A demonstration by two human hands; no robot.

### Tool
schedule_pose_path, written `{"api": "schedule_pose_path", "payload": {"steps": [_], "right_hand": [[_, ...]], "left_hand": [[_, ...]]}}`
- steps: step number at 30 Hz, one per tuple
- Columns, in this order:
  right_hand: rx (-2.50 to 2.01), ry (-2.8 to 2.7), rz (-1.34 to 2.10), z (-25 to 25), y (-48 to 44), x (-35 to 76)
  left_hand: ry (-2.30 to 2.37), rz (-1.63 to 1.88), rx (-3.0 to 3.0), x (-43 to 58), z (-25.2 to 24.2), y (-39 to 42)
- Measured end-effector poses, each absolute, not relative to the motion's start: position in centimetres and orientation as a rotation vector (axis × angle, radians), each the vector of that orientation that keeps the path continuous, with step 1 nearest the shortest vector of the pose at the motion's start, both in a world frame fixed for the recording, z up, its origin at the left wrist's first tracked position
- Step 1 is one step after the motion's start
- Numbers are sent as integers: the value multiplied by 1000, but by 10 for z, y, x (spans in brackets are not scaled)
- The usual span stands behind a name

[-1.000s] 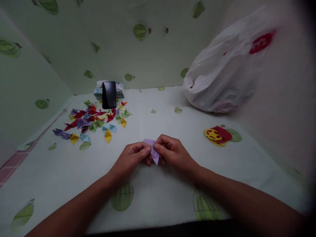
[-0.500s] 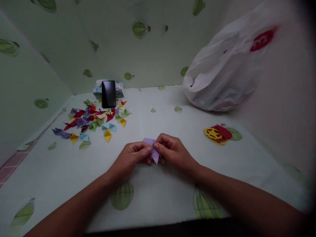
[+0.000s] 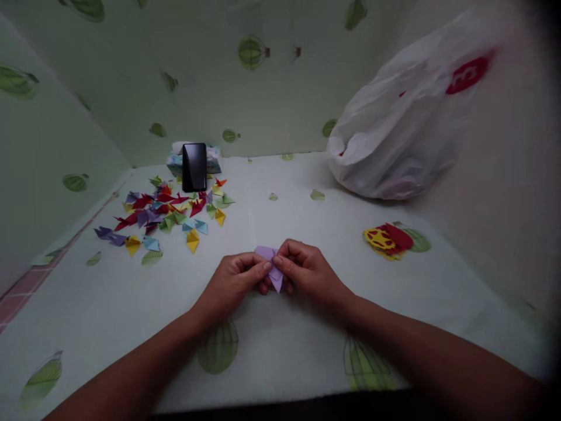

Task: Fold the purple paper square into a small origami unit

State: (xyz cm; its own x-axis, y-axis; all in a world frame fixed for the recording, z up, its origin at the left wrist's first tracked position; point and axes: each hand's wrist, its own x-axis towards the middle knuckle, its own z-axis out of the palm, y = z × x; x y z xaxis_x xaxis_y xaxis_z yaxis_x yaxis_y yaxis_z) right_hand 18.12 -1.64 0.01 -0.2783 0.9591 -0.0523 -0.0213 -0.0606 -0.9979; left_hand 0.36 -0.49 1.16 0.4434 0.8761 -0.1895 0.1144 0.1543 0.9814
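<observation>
A small folded piece of purple origami paper [image 3: 276, 277] is held between my two hands, its pointed end toward me. My left hand [image 3: 239, 276] pinches its left side, thumb on top and fingers beneath. On the right side, my right hand [image 3: 304, 266] grips it with thumb and bent index finger. The thumbs lie close together over the paper and hide its middle. Beyond my left hand lies a heap of folded paper cranes [image 3: 164, 213] in purple, red, green, blue, yellow and orange.
A dark phone [image 3: 194, 168] leans upright against a tissue pack [image 3: 214, 159] behind the cranes. At the back right stands a white plastic bag [image 3: 394, 146]. Red and yellow paper cut-outs [image 3: 385, 240] lie right of my hands. Balloon-printed covering lines table and walls.
The whole view has shifted very slightly. Both hands keep the same hold on the purple paper, with no clear change in its folds.
</observation>
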Motion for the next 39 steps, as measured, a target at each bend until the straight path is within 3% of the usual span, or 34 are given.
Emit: {"api": "schedule_pose_path", "payload": {"steps": [18,26,39], "right_hand": [[-1023,-1335,1377,-8,-25,175],[-846,-1305,1552,-6,-16,180],[-953,-1281,1577,-3,-15,181]], "left_hand": [[931,809,1306,13,9,-17],[875,819,1347,12,9,-14],[895,785,1323,7,6,-12]]}}
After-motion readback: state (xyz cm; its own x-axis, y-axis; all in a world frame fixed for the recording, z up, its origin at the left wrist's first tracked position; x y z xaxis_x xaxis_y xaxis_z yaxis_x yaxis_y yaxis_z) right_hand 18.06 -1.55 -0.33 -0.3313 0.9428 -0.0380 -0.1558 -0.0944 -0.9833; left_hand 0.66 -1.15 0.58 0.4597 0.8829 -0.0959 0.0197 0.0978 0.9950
